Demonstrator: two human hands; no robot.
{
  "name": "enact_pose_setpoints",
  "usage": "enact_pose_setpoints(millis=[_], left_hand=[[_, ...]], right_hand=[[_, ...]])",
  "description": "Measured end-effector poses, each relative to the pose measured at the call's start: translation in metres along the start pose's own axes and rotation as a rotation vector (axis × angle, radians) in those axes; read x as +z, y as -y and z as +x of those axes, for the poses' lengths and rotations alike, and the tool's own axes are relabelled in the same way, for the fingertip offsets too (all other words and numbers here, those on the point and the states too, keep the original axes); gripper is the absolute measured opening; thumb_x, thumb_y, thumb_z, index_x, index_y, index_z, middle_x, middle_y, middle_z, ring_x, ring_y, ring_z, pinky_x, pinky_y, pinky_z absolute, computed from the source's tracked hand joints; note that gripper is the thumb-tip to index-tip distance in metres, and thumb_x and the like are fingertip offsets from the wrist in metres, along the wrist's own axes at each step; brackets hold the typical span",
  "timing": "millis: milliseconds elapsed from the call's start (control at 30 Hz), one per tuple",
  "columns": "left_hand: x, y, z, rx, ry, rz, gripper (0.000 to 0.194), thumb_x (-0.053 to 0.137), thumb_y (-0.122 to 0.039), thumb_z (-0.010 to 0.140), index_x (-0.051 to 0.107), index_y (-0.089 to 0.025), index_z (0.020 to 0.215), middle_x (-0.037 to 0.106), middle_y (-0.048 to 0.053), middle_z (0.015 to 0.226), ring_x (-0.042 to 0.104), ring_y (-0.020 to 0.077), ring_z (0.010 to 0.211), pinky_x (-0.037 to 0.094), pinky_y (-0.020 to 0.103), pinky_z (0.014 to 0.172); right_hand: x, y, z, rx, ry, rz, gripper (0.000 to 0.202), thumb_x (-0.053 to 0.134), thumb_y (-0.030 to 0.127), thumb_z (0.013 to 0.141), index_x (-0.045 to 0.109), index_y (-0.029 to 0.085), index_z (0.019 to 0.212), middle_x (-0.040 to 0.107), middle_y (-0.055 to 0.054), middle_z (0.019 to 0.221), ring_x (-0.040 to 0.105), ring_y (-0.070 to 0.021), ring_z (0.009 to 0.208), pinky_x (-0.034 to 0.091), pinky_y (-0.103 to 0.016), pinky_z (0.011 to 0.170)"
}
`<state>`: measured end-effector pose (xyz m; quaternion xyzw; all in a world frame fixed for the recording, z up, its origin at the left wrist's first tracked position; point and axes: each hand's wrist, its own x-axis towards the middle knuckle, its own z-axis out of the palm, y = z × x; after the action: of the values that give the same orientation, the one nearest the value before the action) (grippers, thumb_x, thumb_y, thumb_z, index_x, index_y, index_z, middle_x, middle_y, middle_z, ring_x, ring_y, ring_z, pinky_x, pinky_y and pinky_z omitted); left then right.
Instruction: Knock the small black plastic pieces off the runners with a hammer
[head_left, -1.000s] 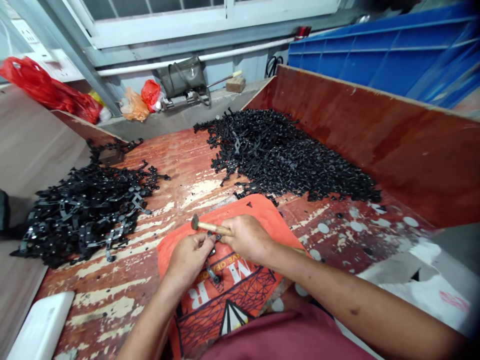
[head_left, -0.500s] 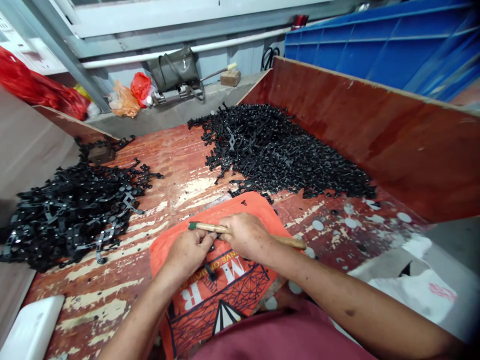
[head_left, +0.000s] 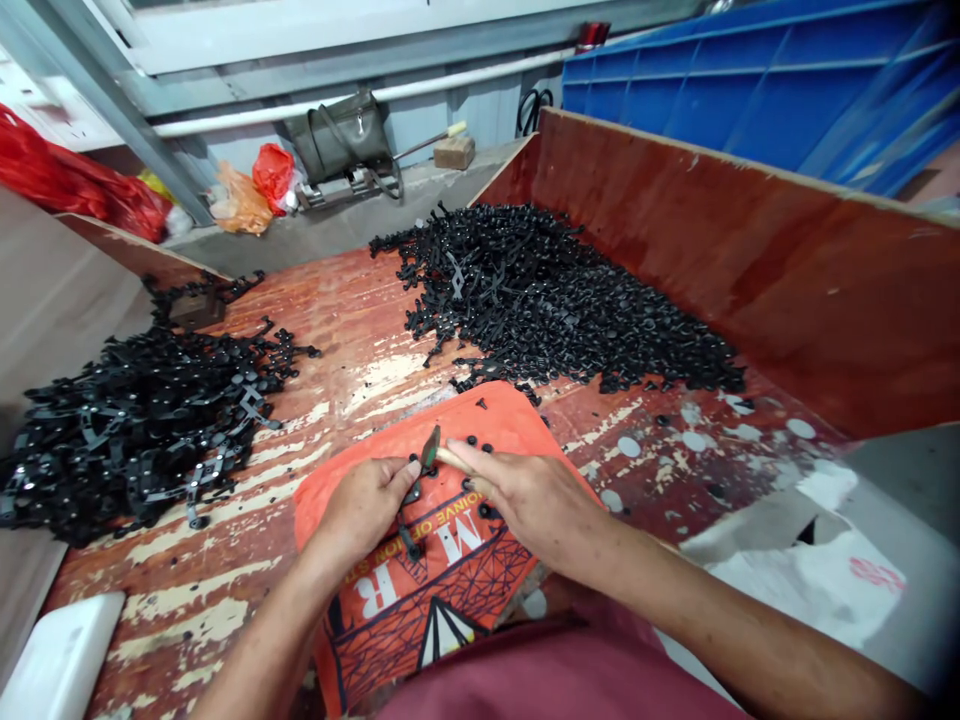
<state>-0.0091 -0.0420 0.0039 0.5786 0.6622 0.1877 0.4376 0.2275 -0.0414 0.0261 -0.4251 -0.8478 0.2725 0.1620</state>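
Note:
My right hand (head_left: pixel 529 500) is closed around a wooden-handled tool (head_left: pixel 454 461) with a narrow, dark greenish head. The head points at my left fingertips. My left hand (head_left: pixel 371 500) pinches a black jointed plastic part (head_left: pixel 409 520), whose lower end hangs toward me over the orange printed bag (head_left: pixel 517 420). Thumb and forefinger meet close to the tool's head; the exact contact cannot be made out. Several small black round pieces (head_left: pixel 486 510) lie on the bag around my right fingers.
A large heap of small black parts (head_left: pixel 540 300) lies at the back right against a reddish wooden board (head_left: pixel 712 260). Another heap of jointed black parts (head_left: pixel 142 430) is at left. A white box (head_left: pixel 64 655) stands front left, a blue crate (head_left: pixel 712 90) behind the board.
The tool has turned in my right hand, so its head now stands up beside my left fingers. My right hand moved slightly right and down, uncovering small black pieces on the bag.

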Motion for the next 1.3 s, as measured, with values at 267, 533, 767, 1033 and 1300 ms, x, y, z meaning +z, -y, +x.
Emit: enact_pose_setpoints(millis=[267,533,767,1033,1300], left_hand=[[0.004,-0.008,-0.01,0.06,-0.022,0.291,0.041,0.039,-0.049,0.093,0.06,-0.021,0.071,0.057,0.0,0.062,0.051,0.0161,0.059,0.031,0.025,0.058],[0.007,-0.001,-0.012,0.025,-0.033,0.225,0.04,0.041,-0.05,0.091,0.057,-0.021,0.068,0.05,-0.003,0.055,0.045,0.014,0.052,0.027,0.025,0.054],[0.006,-0.007,-0.014,0.01,-0.036,0.304,0.044,0.036,-0.051,0.094,0.057,-0.021,0.069,0.053,-0.002,0.058,0.05,0.0158,0.058,0.029,0.025,0.057],[0.005,-0.01,-0.017,0.011,-0.034,0.316,0.046,0.033,-0.051,0.096,0.064,-0.022,0.078,0.062,0.001,0.066,0.058,0.0194,0.065,0.033,0.027,0.064],[0.006,-0.01,-0.017,0.001,-0.039,0.37,0.046,0.032,-0.049,0.097,0.07,-0.023,0.089,0.07,0.003,0.073,0.063,0.0213,0.072,0.035,0.026,0.067]], right_hand=[[0.001,0.003,-0.006,0.05,0.036,-0.037,0.054,0.049,0.016,0.099,0.041,0.033,0.15,0.073,-0.004,0.112,0.07,-0.0197,0.097,0.054,-0.031,0.083],[0.002,0.0,-0.003,-0.003,-0.024,-0.008,0.053,0.05,0.017,0.098,0.044,0.035,0.148,0.075,-0.001,0.113,0.072,-0.0175,0.094,0.056,-0.029,0.084],[-0.016,0.004,-0.01,-0.087,-0.155,0.161,0.049,0.041,0.017,0.102,0.042,0.029,0.15,0.06,-0.002,0.14,0.06,-0.0169,0.122,0.048,-0.035,0.106],[-0.001,0.009,-0.023,-0.004,-0.115,-0.024,0.053,0.041,0.017,0.101,0.038,0.032,0.152,0.071,-0.005,0.119,0.07,-0.0198,0.101,0.055,-0.033,0.089],[-0.004,0.01,-0.016,-0.018,-0.136,-0.007,0.051,0.038,0.019,0.102,0.037,0.028,0.152,0.071,-0.007,0.121,0.068,-0.0193,0.104,0.052,-0.031,0.089]])
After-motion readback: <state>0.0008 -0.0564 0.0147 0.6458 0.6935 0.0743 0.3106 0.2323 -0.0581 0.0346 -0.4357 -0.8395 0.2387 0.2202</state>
